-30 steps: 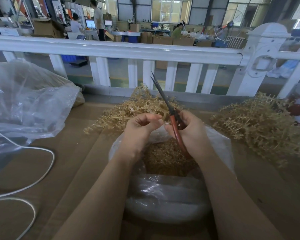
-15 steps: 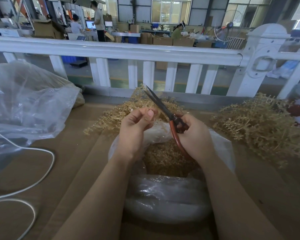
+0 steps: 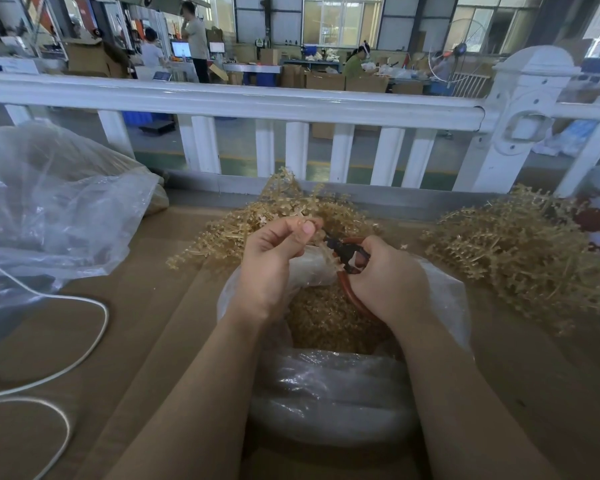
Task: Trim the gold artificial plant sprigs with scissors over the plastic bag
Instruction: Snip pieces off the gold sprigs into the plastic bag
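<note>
Gold sprig (image 3: 300,221) pinched in left fingers (image 3: 303,228), beside scissors (image 3: 347,254).

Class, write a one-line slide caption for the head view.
Left hand pinches a gold sprig while right hand works red-handled scissors over an open plastic bag of trimmings.

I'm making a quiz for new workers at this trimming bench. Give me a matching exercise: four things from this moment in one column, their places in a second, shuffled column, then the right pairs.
Things:
1. scissors
2. small gold sprig
3. white cable
4. open plastic bag of gold trimmings

Places:
A. pinched in the left hand
B. looped on the table, far left
C. below both hands
D. gripped in the right hand

Pairs: 1-D, 2-A, 3-B, 4-C
</note>
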Tool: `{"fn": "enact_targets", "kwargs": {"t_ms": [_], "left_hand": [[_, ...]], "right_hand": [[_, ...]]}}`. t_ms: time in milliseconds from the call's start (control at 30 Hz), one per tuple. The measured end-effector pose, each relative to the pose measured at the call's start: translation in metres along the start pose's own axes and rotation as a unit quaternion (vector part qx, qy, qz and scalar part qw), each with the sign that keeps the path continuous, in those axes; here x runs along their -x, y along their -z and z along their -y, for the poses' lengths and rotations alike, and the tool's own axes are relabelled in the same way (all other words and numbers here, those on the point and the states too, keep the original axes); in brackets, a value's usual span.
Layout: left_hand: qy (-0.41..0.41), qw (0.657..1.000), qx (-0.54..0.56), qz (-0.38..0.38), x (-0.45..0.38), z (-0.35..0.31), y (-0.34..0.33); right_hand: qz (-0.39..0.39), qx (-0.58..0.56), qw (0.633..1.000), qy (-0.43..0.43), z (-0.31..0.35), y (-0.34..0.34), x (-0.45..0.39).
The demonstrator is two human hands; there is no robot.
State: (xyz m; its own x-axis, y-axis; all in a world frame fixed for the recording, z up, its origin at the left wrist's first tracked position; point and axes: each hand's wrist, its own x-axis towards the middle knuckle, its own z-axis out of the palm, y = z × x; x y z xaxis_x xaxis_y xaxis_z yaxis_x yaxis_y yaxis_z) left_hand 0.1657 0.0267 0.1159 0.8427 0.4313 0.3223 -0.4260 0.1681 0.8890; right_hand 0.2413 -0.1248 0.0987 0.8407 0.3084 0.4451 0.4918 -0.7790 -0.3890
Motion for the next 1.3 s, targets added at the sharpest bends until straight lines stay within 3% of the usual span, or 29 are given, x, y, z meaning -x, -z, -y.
{"fn": "enact_targets", "kwargs": {"t_ms": [333,533,767,933,1133,1300], "left_hand": [[0.007,1.0,0.016,-0.019,0.0,-0.002,-0.001],[0.054,0.997,0.011,-0.062,-0.002,0.0,0.001],[0.066,0.995,0.037,-0.068,-0.001,-0.003,0.001],[0.051,0.996,0.043,-0.064,0.001,-0.007,-0.001],[0.054,0.992,0.058,-0.101,-0.001,-0.005,-0.002],[0.071,0.985,0.075,-0.135,-0.004,-0.003,0.0]], "right_hand": [[-0.021,-0.071,0.994,-0.076,-0.001,-0.005,-0.003],[-0.094,-0.195,0.97,-0.112,-0.001,0.003,-0.002],[-0.045,-0.188,0.981,0.009,0.004,0.005,0.002],[-0.064,-0.172,0.98,0.08,0.004,0.007,0.006],[-0.151,-0.239,0.958,0.052,0.004,0.013,0.007],[-0.174,-0.212,0.959,0.065,0.003,0.015,0.007]]}}
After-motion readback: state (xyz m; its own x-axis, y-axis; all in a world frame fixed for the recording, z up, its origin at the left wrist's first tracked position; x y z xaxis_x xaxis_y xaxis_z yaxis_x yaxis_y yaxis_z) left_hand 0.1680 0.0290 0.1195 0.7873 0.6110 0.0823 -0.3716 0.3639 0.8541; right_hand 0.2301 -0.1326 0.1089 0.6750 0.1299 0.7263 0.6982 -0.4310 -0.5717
